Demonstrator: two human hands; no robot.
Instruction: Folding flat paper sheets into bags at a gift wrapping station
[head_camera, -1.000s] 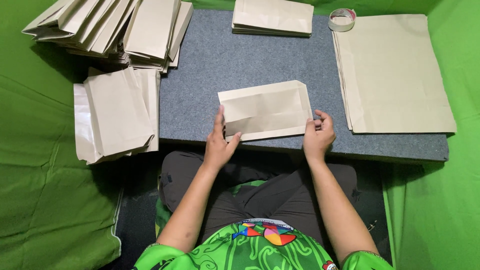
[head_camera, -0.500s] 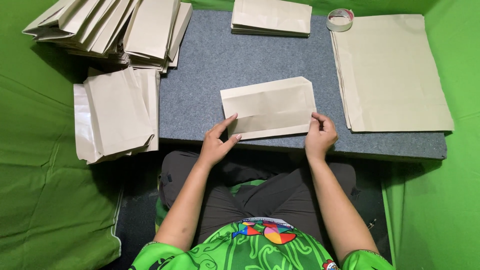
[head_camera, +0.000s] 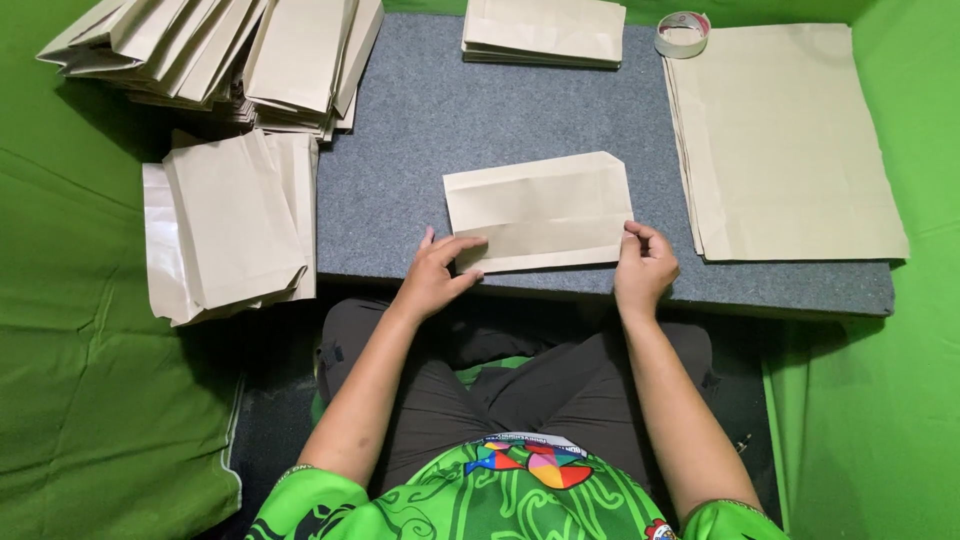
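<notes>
Both hands sit on the near edge of the folded paper sheet (head_camera: 540, 212), which lies flat on the grey mat (head_camera: 420, 150), about centre and close to the mat's front edge. Our left hand (head_camera: 437, 275) rests fingers-flat on the sheet's lower left corner, thumb spread, pressing rather than gripping. Our right hand (head_camera: 643, 268) pinches the lower right corner between thumb and fingertips, so it is closed on the paper there. Hands are well apart, one per corner. We judge the sheet as very light, thin and floppy: it holds a crease but bends under its own weight if lifted by one corner. Surface looks matte, not slippery on the felt-like mat, so sliding it needs a light downward press. Not fragile as such, but it tears and wrinkles easily, so we would avoid hard pinches mid-sheet. Best hold looks like the two near corners or the folded edges, where layers double up and stiffen. Top right corner is clipped at an angle. Around it: a stack of large flat sheets (head_camera: 790, 140) to the right, a tape roll (head_camera: 683, 33) at the far right, a small pile of finished bags (head_camera: 545, 32) at the far edge, a fanned heap of bags (head_camera: 220, 55) far left, and more bags (head_camera: 230, 225) hanging off the mat's left side.
</notes>
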